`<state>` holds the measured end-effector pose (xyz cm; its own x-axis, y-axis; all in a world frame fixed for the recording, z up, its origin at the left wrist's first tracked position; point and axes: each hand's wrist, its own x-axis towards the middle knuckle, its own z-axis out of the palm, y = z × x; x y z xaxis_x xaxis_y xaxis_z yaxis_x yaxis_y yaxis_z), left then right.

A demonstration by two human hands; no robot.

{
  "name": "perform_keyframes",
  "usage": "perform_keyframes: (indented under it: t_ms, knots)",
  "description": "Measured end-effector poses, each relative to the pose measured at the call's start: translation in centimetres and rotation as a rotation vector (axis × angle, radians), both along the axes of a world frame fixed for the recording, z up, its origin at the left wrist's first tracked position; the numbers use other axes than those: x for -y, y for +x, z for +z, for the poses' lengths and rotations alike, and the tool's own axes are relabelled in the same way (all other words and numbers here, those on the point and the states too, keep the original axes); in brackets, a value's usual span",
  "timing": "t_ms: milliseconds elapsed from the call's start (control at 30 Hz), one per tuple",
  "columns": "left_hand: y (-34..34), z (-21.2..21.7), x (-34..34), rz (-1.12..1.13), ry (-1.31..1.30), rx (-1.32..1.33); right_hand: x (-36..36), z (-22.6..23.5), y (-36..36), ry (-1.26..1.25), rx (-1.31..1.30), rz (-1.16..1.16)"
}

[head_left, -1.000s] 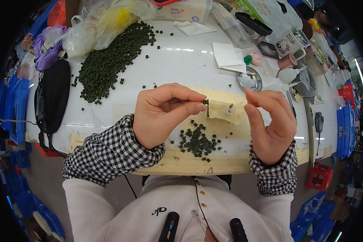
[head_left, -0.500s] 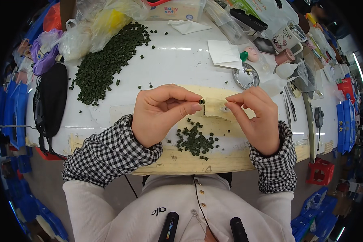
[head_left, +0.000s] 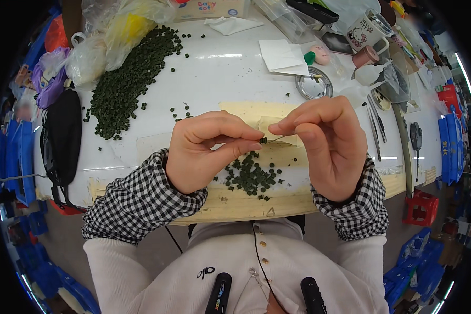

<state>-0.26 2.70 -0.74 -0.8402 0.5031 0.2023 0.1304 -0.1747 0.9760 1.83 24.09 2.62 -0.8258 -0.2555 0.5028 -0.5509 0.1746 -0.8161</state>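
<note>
In the head view, the left hand [head_left: 206,154] and the right hand [head_left: 324,144] meet above the near part of a white table [head_left: 220,78]. The left hand's grip is clenched: thumb and forefinger pinch a small dark green bead [head_left: 263,140] right at their tips. The right hand's grip is also clenched, its thumb and forefinger pinching a thin needle [head_left: 277,138] whose point touches the bead; whether it has gone through cannot be told. The bead sits between the two hands, above a pale yellow sheet [head_left: 246,112] that lies on the table.

Just below the hands, a small heap of green beads [head_left: 251,175] rests on a light wooden board [head_left: 246,201] along the table's near edge. Well apart, toward the far left, a much larger pile of green beads [head_left: 128,86] spreads over the table, next to clear plastic bags [head_left: 115,36]. A black pouch [head_left: 63,133] lies at the left rim. To the right of the sheet stands a round metal dish [head_left: 311,86], with a folded white paper [head_left: 282,55] behind it and a pair of tweezers [head_left: 374,125] farther right. Both forearms wear checked sleeves [head_left: 136,201].
</note>
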Motion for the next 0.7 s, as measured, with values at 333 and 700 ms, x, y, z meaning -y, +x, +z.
perform_keyframes:
  t_ms: [333,700]
  knots:
    - [0.00,-0.03,0.10,-0.020,0.000,0.015,0.17,-0.16,-0.07,0.036,-0.016,0.014]
    - [0.06,0.03,0.09,0.004,-0.017,0.024,-0.48,0.71,0.13,0.123,0.005,-0.041]
